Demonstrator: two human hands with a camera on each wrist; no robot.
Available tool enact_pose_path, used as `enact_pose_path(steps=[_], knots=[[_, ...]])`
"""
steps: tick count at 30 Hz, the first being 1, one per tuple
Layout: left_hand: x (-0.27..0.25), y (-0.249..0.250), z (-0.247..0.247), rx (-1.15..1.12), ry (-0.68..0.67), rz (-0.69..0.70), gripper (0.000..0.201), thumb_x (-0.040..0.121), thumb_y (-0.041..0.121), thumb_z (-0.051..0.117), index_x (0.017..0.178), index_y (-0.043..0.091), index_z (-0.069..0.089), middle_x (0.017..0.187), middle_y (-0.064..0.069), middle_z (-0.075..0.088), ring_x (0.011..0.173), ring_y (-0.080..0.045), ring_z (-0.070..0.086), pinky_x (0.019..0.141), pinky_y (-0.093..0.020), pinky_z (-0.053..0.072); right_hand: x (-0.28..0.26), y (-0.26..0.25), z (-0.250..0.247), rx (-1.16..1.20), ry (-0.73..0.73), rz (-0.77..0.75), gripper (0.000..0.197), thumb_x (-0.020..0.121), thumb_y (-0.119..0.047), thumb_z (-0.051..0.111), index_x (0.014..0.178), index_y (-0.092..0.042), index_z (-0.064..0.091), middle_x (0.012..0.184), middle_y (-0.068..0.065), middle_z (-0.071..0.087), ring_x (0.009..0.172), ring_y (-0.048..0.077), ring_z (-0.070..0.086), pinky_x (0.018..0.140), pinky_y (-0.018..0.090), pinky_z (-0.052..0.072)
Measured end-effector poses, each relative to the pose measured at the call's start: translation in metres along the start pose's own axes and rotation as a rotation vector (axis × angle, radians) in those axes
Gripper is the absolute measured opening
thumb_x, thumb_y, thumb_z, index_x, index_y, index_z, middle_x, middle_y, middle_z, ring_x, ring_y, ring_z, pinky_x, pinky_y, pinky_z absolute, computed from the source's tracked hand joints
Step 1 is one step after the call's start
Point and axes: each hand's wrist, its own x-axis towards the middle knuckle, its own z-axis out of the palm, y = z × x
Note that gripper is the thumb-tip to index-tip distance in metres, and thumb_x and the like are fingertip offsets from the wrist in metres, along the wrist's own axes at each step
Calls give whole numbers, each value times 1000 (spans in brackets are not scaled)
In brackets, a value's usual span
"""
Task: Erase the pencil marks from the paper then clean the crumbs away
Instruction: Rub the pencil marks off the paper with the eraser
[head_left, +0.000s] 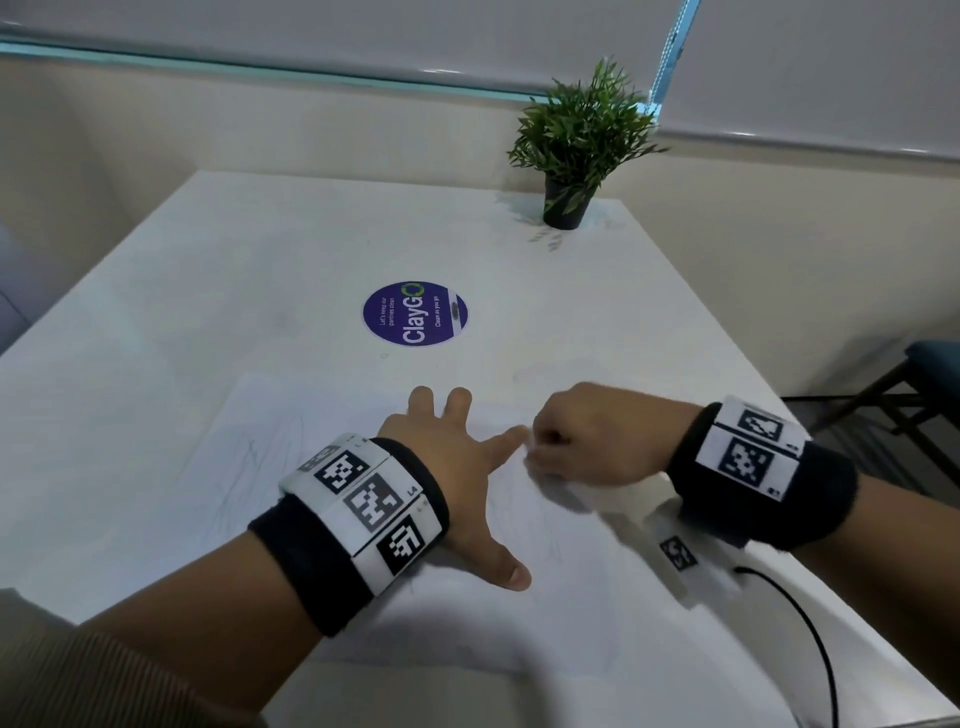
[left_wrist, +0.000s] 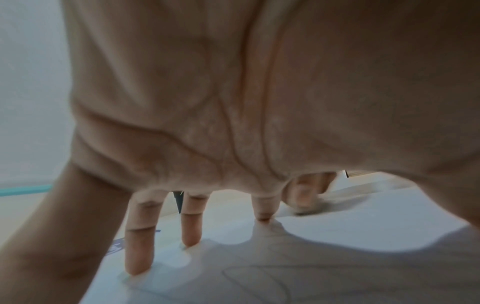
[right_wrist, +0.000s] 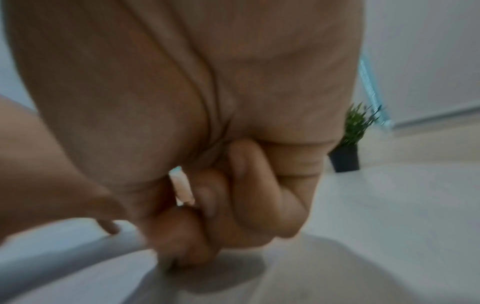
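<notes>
A white sheet of paper (head_left: 249, 478) with faint pencil scribbles (head_left: 260, 447) lies on the white table (head_left: 208, 291). My left hand (head_left: 457, 462) presses flat on the sheet with its fingers spread; the left wrist view shows the fingertips (left_wrist: 140, 246) planted on the paper (left_wrist: 350, 222). Just right of the left index finger, my right hand (head_left: 582, 441) is curled into a fist, low over the sheet and motion-blurred. In the right wrist view its fingers (right_wrist: 233, 205) pinch a small pale eraser (right_wrist: 182, 189). I can make out no crumbs.
A small potted plant (head_left: 576, 150) stands at the table's far right corner. A round purple sticker (head_left: 414, 313) is stuck on the table beyond the paper. A black cable (head_left: 810, 634) runs off the near right edge. Part of a chair (head_left: 924, 374) is at right.
</notes>
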Motion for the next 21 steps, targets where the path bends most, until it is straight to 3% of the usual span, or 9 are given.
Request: enact_pose_path(steps=[3, 6, 8, 12, 15, 17, 19, 21], knots=[[0, 0, 1, -3, 4, 4, 129, 56, 96, 62, 156, 55, -10, 160, -8, 10, 144, -41, 13, 94, -47, 45, -9, -12, 3, 50, -131, -70, 44, 97, -35, 57, 57, -18, 62, 61, -3, 63, 60, 13, 56, 74, 41, 55], [0, 0, 1, -9, 7, -1, 130, 57, 97, 61, 156, 54, -10, 161, -5, 8, 146, -41, 12, 97, -47, 45, 2, 9, -6, 2, 20, 36, 43, 100, -39, 56, 67, -13, 65, 69, 3, 68, 66, 18, 58, 70, 37, 52], [1, 0, 1, -5, 8, -6, 130, 56, 97, 61, 156, 53, -10, 161, -6, 8, 145, -41, 12, 96, -47, 45, 0, 9, -2, -32, 58, 24, 43, 101, -38, 54, 69, -10, 63, 72, 7, 69, 68, 21, 58, 70, 38, 52], [3, 1, 2, -17, 1, -1, 131, 55, 98, 60, 156, 54, -11, 158, -4, 10, 143, -41, 13, 91, -46, 46, -13, -9, 8, 23, -120, -86, 43, 98, -38, 57, 61, -18, 62, 63, -2, 65, 61, 12, 57, 72, 38, 56], [1, 1, 1, -22, -9, -7, 131, 57, 96, 62, 157, 52, -10, 160, -6, 7, 145, -41, 12, 95, -47, 46, 0, 10, -2, -8, -5, 14, 46, 101, -39, 55, 60, -19, 60, 61, -3, 61, 60, 12, 55, 63, 29, 45], [2, 2, 0, -17, -10, -9, 131, 57, 96, 62, 157, 52, -10, 160, -5, 7, 145, -41, 13, 96, -47, 46, 1, 12, 0, -32, 54, 27, 46, 103, -38, 53, 62, -16, 57, 63, 0, 60, 61, 17, 54, 62, 30, 45], [2, 2, 1, -20, -12, -10, 131, 56, 96, 62, 156, 53, -11, 158, -6, 9, 143, -41, 14, 94, -46, 46, -6, 0, 8, -49, -11, -41, 45, 101, -37, 52, 65, -11, 59, 66, 7, 65, 61, 18, 55, 64, 35, 51], [3, 2, 1, -16, -12, -9, 131, 56, 97, 61, 156, 53, -12, 158, -8, 10, 142, -41, 15, 91, -45, 45, -13, -7, 9, -15, -116, -76, 43, 99, -37, 53, 66, -12, 66, 69, 5, 70, 60, 13, 57, 69, 34, 54]])
